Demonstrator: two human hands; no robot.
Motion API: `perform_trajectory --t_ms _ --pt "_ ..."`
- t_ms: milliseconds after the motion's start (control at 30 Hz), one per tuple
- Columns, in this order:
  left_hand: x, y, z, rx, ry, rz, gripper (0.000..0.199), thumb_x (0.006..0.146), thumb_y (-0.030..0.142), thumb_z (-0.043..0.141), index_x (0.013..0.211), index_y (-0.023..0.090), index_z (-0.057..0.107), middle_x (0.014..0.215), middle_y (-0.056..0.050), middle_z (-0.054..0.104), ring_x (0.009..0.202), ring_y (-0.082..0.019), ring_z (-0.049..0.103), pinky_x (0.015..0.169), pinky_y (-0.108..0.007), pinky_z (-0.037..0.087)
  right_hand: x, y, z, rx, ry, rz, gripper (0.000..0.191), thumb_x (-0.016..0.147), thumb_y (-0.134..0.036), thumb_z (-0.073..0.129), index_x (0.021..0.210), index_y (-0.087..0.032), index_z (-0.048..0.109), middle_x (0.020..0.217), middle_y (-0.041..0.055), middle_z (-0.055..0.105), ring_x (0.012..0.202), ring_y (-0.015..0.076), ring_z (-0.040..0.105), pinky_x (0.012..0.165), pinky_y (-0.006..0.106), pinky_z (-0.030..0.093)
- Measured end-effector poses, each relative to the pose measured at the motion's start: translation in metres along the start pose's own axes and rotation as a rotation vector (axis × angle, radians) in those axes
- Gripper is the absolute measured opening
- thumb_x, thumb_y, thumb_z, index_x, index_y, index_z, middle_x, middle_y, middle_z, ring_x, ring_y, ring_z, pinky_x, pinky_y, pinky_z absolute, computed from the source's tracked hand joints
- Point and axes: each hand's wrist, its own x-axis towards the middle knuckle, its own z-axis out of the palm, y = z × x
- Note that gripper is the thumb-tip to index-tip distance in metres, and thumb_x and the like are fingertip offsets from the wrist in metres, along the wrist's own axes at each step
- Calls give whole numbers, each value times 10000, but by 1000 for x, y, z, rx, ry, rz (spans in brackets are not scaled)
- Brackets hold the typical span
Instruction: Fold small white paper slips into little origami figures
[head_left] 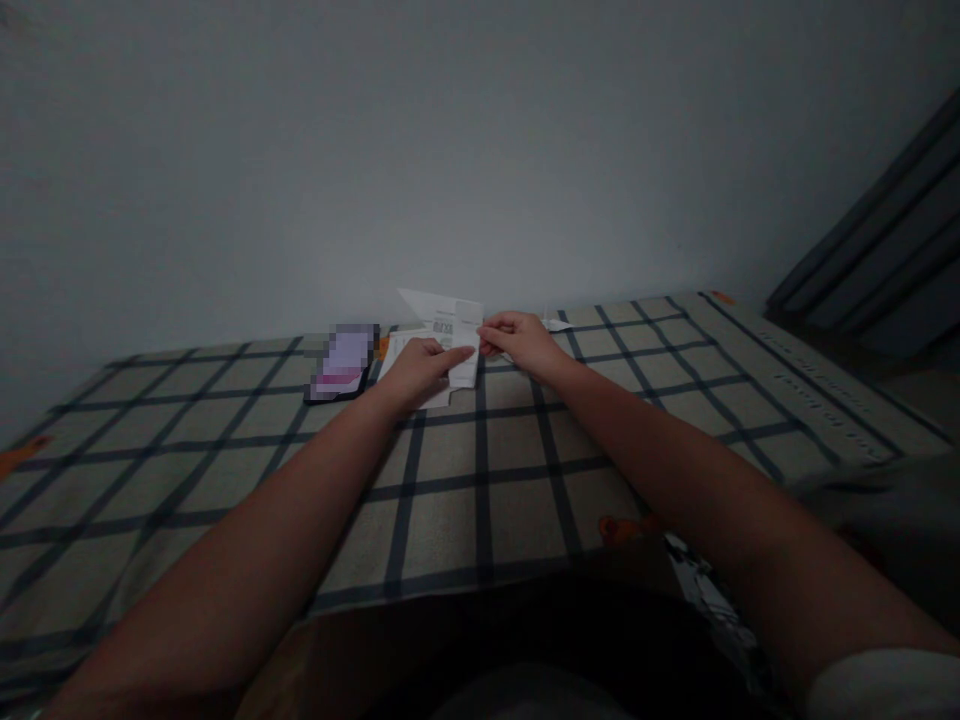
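A folded sheet of white printed paper is held up between my two hands, over the checked cloth. My left hand grips its lower left part, with the thumb lying across the front. At the right edge of the sheet, my right hand pinches it between thumb and fingers. More white paper lies under and beside my left hand, partly hidden by it. Behind my right hand a small white paper piece rests on the cloth; its shape is mostly covered.
A phone with a lit, blurred screen lies left of my left hand. The table wears a checked cloth with orange patches and lettering at the right. A pale wall stands behind, and a dark curtain hangs at far right.
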Motion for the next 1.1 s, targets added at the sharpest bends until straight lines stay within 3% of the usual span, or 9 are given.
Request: perform_trajectory --t_ms 133,367,733,967,1100 --pt "0 3 -1 -66 -69 19 374 670 415 812 895 118 774 967 -161 766 798 -246 720 765 -380 557 0 -1 0 -20 6 4 80 824 -221 685 773 -165 658 693 8 655 650 107 618 671 247 530" --pt "-1 8 -2 3 78 90 478 634 460 832 950 107 772 1046 -169 756 940 -294 713 868 -405 546 -1 -1 1 56 -73 92 101 846 -240 670 793 -157 690 749 33 684 676 106 626 683 247 536" --pt "0 6 -2 72 87 73 421 635 456 829 872 112 776 982 -169 767 889 -302 725 839 -417 559 -2 -1 1 13 -119 68 152 876 -233 627 753 -160 679 682 11 653 644 95 604 654 219 517" --pt "4 6 -5 6 149 110 478 623 479 831 919 108 773 1016 -157 763 913 -305 724 819 -397 563 -5 -3 2 80 -176 146 119 866 -245 653 815 -150 703 728 20 681 666 86 618 682 212 522" --pt "6 3 -5 -33 141 104 491 612 463 843 937 102 770 1031 -171 757 930 -315 724 845 -422 562 -3 3 0 77 -207 115 135 851 -276 672 797 -157 704 729 20 680 679 93 624 699 224 526"
